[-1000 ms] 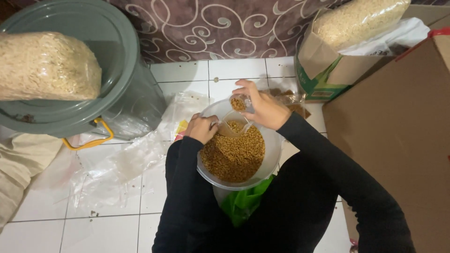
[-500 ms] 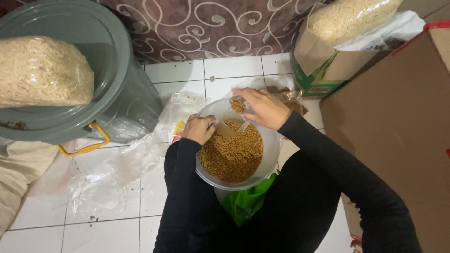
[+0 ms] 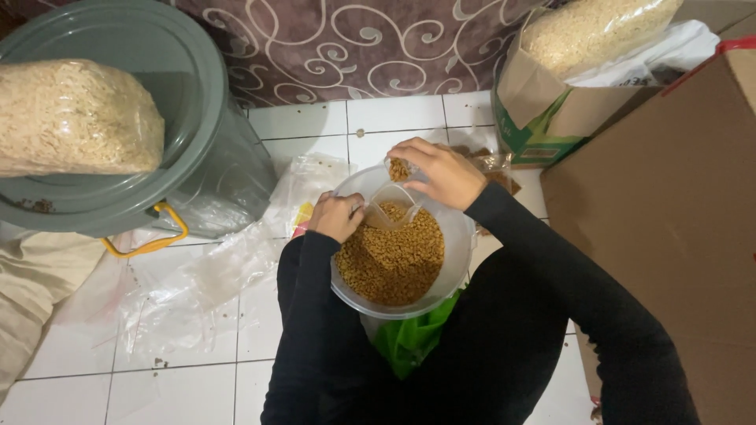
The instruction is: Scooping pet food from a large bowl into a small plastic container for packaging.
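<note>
Clear plastic bowl (image 3: 461,264): on person's lap, over white tile floor (image 3: 394,118); approx half full of small tan pellets (image 3: 390,264).
L hand (image 3: 337,216): at bowl's left rim, fingers curled shut on edge of a clear plastic bag (image 3: 391,206) held open over the pellets.
R hand (image 3: 441,171): above bowl's far rim, fingers pinched round a small scoop (image 3: 399,168) of pellets, tipped twd bag.
Grey lidded bin (image 3: 142,118): floor, far left.
Cardboard box (image 3: 669,212): right.

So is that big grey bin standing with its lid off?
No, the grey lid is on the bin, and a clear bag of pale flakes lies on top of it.
</note>
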